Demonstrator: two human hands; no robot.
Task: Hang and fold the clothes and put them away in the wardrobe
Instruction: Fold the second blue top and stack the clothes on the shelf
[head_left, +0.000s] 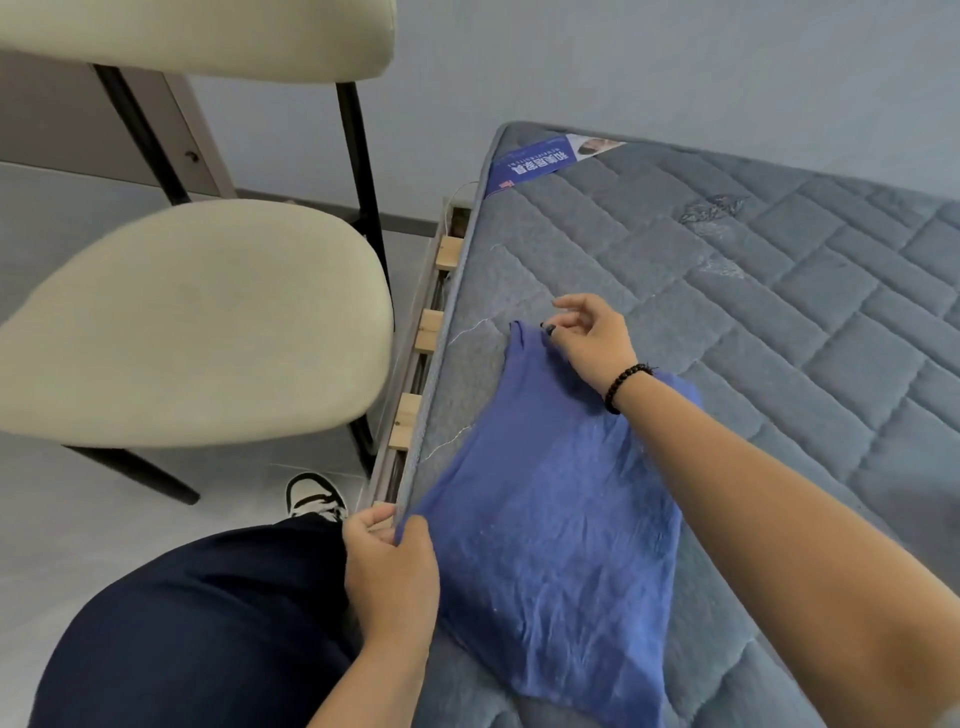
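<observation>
Blue garment (550, 545) lies flat along the mattress (779, 291) left edge. Left hand (387, 561) pinches its near corner, right hand (592, 338) pinches the far one. Looks thin, floppy and light, so corners seem best.

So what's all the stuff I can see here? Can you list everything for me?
blue garment: one, blue, spread on the mattress near its left edge
mattress: one, grey-blue quilted, on the right
label: one, blue and white, at the mattress's far corner
bed slats: several, pale wood, showing beside the mattress edge
chair: one, cream seat and back on black legs, left of the bed
floor: pale grey, under the chair
shoe: one, black and white, on the floor
trouser leg: dark navy, bottom left
bracelet: one, black beads, on the right wrist
left hand: pinches the garment's near corner
right hand: pinches the garment's far end
</observation>
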